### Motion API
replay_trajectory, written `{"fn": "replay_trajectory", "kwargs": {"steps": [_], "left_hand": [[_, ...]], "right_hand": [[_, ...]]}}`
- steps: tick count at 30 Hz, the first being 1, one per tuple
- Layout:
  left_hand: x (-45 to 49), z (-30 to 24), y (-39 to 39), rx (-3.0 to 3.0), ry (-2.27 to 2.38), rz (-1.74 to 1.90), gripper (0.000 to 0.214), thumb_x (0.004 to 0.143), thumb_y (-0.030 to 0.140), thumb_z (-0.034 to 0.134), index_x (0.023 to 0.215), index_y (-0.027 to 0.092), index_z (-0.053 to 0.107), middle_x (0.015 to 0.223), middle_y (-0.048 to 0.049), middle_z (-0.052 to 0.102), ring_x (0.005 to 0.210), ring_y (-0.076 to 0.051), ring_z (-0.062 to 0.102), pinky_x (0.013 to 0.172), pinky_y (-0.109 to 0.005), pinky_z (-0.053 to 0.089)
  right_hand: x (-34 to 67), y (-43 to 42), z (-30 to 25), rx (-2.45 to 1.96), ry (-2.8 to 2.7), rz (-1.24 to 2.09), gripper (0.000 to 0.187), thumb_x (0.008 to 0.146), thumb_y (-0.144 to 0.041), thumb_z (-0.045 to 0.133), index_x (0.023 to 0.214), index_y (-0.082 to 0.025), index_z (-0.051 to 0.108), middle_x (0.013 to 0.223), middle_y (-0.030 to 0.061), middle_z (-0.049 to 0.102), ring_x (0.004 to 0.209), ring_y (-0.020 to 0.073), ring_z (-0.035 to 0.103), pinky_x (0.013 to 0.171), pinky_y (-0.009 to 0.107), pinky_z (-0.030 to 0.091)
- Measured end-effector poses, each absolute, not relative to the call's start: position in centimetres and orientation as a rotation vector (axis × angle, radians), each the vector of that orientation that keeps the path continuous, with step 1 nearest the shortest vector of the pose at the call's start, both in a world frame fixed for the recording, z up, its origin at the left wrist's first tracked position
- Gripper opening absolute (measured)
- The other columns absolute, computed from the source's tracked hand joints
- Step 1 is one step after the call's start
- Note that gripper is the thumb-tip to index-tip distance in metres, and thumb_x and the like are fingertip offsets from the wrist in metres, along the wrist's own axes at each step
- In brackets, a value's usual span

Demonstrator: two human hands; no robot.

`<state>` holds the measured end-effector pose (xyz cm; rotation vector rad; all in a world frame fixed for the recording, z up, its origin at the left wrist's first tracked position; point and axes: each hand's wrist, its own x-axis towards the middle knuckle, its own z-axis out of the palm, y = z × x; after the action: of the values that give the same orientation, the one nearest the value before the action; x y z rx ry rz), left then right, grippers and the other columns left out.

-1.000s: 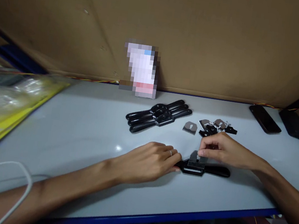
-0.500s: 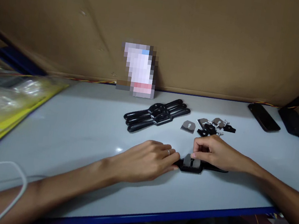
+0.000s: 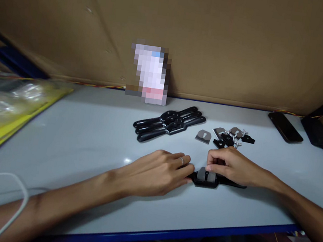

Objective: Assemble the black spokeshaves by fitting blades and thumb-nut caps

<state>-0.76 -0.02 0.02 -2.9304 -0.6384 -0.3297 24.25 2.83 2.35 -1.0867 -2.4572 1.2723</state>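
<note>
On the table in front of me lies a black spokeshave body (image 3: 221, 180). My left hand (image 3: 162, 173) is closed around its left handle, which is mostly hidden by the fingers. A grey metal blade (image 3: 202, 174) with a slot rests on the middle of the body, and a dark screw shows through the slot. My right hand (image 3: 232, 165) pinches the blade's upper edge between thumb and fingers. Behind the hands are several more spokeshave bodies (image 3: 175, 127) side by side, a loose blade (image 3: 203, 136), and a pile of blades, black caps (image 3: 248, 139) and silver wing screws (image 3: 238, 145).
A dark phone (image 3: 285, 128) and a black device (image 3: 317, 132) with a white cable lie at the back right. Plastic bags on a yellow sheet (image 3: 7, 127) cover the left side. A blurred upright object (image 3: 152, 75) leans on the cardboard wall. Another white cable (image 3: 23, 193) crosses my left forearm.
My right fingertips and the blade have shifted very slightly left on the spokeshave body, and the screw's head shows more clearly in the slot. My left hand keeps its hold.
</note>
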Motion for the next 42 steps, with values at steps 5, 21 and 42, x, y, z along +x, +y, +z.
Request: {"fn": "replay_trajectory", "kwargs": {"steps": [5,21,42], "left_hand": [[-0.7,0.2,-0.1,-2.935,-0.649,-0.326,0.031,0.107,0.029,0.033,0.087,0.018,0.055,0.077,-0.0012,0.058,0.058,-0.014,0.053,0.049,-0.030,0.036],[-1.0,-0.1,0.0,-2.975,-0.672,-0.358,0.030,0.107,0.032,0.036,0.086,0.019,0.053,0.077,-0.0006,0.057,0.058,-0.014,0.053,0.052,-0.029,0.035],[-0.8,-0.2,0.1,-2.981,-0.679,-0.447,0.027,0.105,0.031,0.041,0.084,0.019,0.054,0.077,-0.0004,0.058,0.058,-0.013,0.054,0.052,-0.029,0.035]], "right_hand": [[24.1,2.8,2.1,-1.051,-2.479,1.270,0.019,0.093,-0.026,0.059,0.076,-0.019,0.054,0.062,-0.0059,0.047,0.058,0.0097,0.039,0.060,0.026,0.029],[29.6,6.9,6.2,-1.466,-2.081,0.621,0.017,0.085,-0.026,0.060,0.074,-0.022,0.049,0.061,-0.0033,0.053,0.054,0.0114,0.041,0.056,0.028,0.029],[27.4,6.1,5.6,-0.908,-1.054,1.897,0.029,0.088,-0.022,0.051,0.064,-0.021,0.034,0.053,-0.0068,0.034,0.042,0.0063,0.021,0.037,0.018,0.023]]}}
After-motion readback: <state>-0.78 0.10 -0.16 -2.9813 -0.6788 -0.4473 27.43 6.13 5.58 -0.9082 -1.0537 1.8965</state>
